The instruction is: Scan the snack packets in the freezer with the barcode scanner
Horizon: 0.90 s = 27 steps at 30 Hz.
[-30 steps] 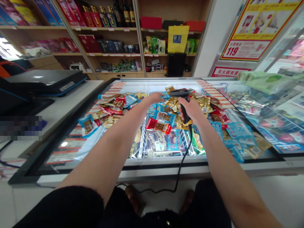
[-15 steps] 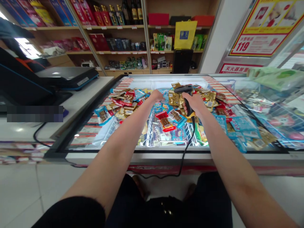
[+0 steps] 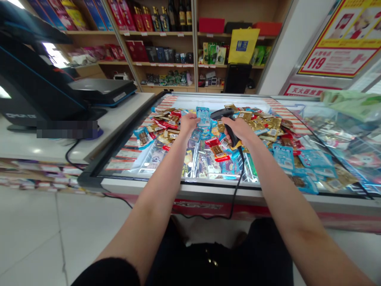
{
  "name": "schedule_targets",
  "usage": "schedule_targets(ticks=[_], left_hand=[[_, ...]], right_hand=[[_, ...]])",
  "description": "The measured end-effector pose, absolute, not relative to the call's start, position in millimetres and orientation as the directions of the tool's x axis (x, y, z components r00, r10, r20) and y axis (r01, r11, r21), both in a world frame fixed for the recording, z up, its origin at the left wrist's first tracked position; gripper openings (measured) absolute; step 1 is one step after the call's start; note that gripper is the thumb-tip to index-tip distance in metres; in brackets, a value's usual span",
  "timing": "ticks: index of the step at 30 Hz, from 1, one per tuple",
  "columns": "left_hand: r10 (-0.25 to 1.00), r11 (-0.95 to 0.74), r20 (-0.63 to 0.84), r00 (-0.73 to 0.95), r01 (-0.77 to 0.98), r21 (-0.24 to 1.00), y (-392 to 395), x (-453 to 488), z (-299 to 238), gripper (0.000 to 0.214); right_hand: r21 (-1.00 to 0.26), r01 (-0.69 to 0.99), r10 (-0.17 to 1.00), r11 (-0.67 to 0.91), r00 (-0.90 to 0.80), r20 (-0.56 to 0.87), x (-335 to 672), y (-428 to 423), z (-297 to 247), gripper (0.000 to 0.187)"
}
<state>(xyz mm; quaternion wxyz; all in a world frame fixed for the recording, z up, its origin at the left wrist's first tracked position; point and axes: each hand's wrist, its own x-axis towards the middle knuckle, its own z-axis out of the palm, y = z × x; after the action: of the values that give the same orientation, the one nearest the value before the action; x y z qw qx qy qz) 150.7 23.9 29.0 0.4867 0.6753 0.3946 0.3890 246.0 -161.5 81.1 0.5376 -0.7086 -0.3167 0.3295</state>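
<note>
My left hand (image 3: 189, 123) pinches the left edge of a blue snack packet (image 3: 203, 116), held upright above the glass top. My right hand (image 3: 237, 129) is wrapped round the grip of a black and yellow barcode scanner (image 3: 220, 114); its head points left toward the blue packet. From the scanner's base a black cable (image 3: 241, 171) hangs over the front edge. Below and between my hands lies a red snack packet (image 3: 218, 150) with a clear window. Gold packets (image 3: 270, 127) are heaped right of the scanner, and more blue packets (image 3: 284, 157) lie beside my right forearm.
Under the glass of the chest freezer (image 3: 119, 169) are wire baskets with goods. Another heap of packets (image 3: 171, 119) lies to the left. A counter (image 3: 110, 127) carries a scale (image 3: 104, 89). Shelves with a yellow bag (image 3: 243, 43) stand behind; a green plastic bag (image 3: 354, 101) lies right.
My left hand has lifted a blue packet upright from among the packets. The scanner, still in my right hand, has moved slightly left relative to the packets. The view has shifted left.
</note>
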Motion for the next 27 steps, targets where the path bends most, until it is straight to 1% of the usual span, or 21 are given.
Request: schedule_targets(ticks=[3,6,13,19,27], left_hand=[[0.924,-0.162,0.110,0.365,0.114,0.980,27.3,148.7,27.1,0.016],[0.921,-0.187,0.135,0.364,0.111,0.976,31.3,147.8,24.5,0.017],[0.917,-0.200,0.156,0.367,0.084,0.976,33.2,145.4,22.3,0.015],[0.919,-0.192,0.148,0.365,0.088,0.977,34.2,146.6,20.4,0.018],[0.915,-0.244,0.175,0.365,0.153,0.958,42.1,148.6,12.8,0.023]], right_hand=[[-0.971,0.119,0.814,-0.207,0.572,-0.103,239.0,-162.6,84.4,0.030],[-0.972,0.120,0.821,-0.201,0.563,-0.100,235.2,-163.5,87.2,0.028],[-0.963,0.139,0.831,-0.231,0.542,-0.121,236.7,-165.1,87.6,0.032],[-0.959,0.137,0.835,-0.250,0.532,-0.142,235.3,-166.3,89.5,0.033],[-0.954,0.146,0.832,-0.263,0.535,-0.147,234.5,-168.3,89.3,0.033]])
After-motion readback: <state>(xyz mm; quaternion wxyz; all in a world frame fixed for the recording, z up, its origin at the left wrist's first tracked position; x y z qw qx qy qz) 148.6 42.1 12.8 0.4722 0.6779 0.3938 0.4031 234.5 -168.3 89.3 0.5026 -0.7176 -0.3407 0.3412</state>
